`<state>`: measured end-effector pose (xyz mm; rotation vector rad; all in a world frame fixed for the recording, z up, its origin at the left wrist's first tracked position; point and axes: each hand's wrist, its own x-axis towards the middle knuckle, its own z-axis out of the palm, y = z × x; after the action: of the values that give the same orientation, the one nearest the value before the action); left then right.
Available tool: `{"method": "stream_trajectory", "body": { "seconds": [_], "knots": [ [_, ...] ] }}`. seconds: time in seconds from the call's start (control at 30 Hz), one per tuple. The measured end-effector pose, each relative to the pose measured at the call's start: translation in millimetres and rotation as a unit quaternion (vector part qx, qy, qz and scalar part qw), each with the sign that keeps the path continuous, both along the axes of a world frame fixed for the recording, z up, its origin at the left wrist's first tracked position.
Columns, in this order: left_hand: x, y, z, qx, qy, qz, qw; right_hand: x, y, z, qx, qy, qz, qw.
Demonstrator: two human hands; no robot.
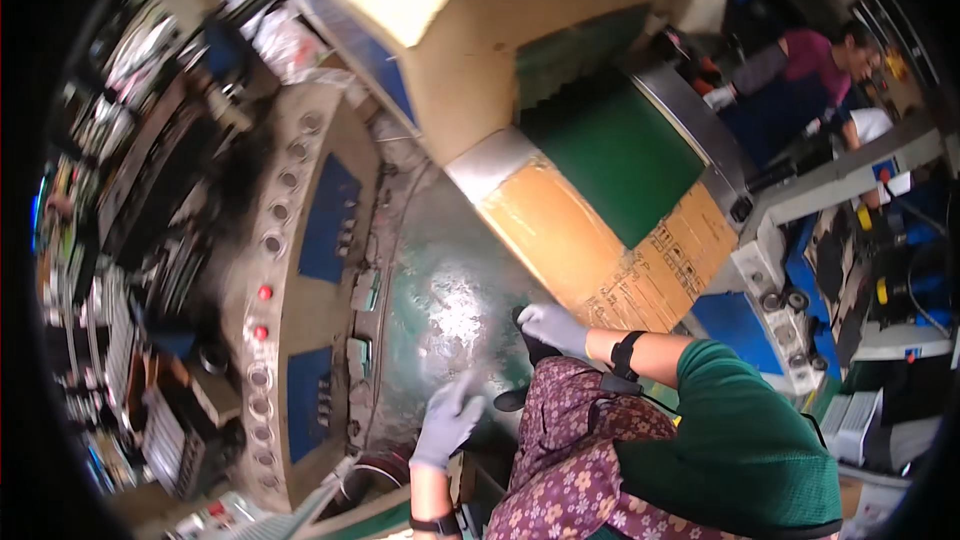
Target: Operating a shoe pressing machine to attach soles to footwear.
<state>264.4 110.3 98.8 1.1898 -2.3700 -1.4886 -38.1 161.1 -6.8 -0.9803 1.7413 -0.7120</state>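
My left hand (448,427), in a pale grey glove, hangs over the green floor in front of me. Its fingers are spread, slightly blurred, and nothing is in them. My right hand (556,329), gloved the same way, is beside the near corner of a flattened cardboard sheet (560,230). The fingers are loosely bent and I see nothing held in them; whether they touch the cardboard I cannot tell. On the cardboard's far side lies a dark green sheet (625,165), running out from under a large beige machine cover (450,70).
To the left stands a long beige machine panel (275,280) with round dials, red buttons and blue plates. Racks of dark flat pieces (150,170) are beyond it. A co-worker (815,65) bends over equipment at the far right. A grey machine frame (770,270) stands to my right.
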Motion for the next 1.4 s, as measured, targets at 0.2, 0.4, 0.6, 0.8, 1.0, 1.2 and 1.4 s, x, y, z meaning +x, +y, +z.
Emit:
{"method": "stream_trajectory", "body": {
  "seconds": [0.2,0.4,0.6,0.8,1.0,1.2,1.4],
  "knots": [
    [-200,-103,-73,-0.073,-0.174,-0.151,0.970,-209,9,-95,0.005,0.174,-0.373,0.911],
    [-410,-204,-130,0.197,-0.056,-0.174,0.963,-342,53,-108,0.010,0.441,-0.445,0.779],
    [-651,-317,-166,0.243,0.182,-0.099,0.948,-379,99,-116,0.019,0.511,-0.383,0.770],
    [-687,-434,-131,-0.119,0.155,0.079,0.978,-384,88,-116,0.029,0.471,-0.409,0.781],
    [-727,-361,-80,-0.381,0.017,-0.073,0.922,-398,92,-101,0.013,0.451,-0.415,0.790],
    [-721,-425,-151,0.322,-0.040,0.019,0.946,-395,88,-90,0.043,0.313,-0.403,0.859],
    [-724,-490,-231,-0.035,0.075,-0.058,0.995,-381,78,-85,-0.039,0.412,-0.420,0.808]
  ]
}}
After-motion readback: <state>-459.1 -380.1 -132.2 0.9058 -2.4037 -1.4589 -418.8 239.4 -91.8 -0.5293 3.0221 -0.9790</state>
